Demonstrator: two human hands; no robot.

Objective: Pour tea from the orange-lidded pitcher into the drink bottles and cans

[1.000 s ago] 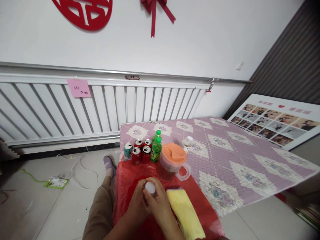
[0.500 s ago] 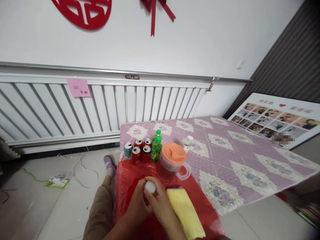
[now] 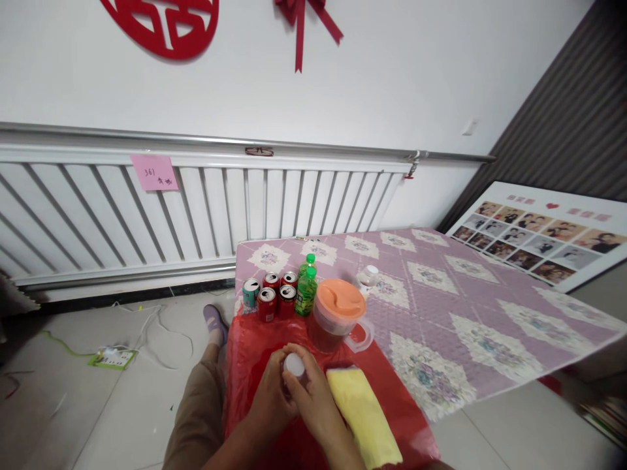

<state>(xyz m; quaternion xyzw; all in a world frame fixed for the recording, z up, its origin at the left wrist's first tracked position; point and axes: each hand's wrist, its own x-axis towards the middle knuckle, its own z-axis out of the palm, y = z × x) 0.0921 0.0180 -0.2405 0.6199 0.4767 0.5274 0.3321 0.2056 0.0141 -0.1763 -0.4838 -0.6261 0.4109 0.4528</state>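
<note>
Both my hands wrap round a small bottle with a white cap (image 3: 294, 365), held upright over the red plastic sheet (image 3: 243, 343). My left hand (image 3: 272, 384) closes on it from the left, and my right hand (image 3: 311, 391) from the right with the thumb below the cap. The fingers hide most of the bottle's body. Just beyond my hands stands a clear pitcher (image 3: 328, 329) with an orange lid. A folded yellow cloth (image 3: 363, 414) lies beside my right forearm.
Several open drink cans (image 3: 267, 304) and two green-capped bottles (image 3: 306, 292) stand at the far left of the sheet. A clear bottle (image 3: 368, 279) stands behind the pitcher on the flowered cover (image 3: 441, 313). A power strip (image 3: 115, 358) with cables lies on the floor.
</note>
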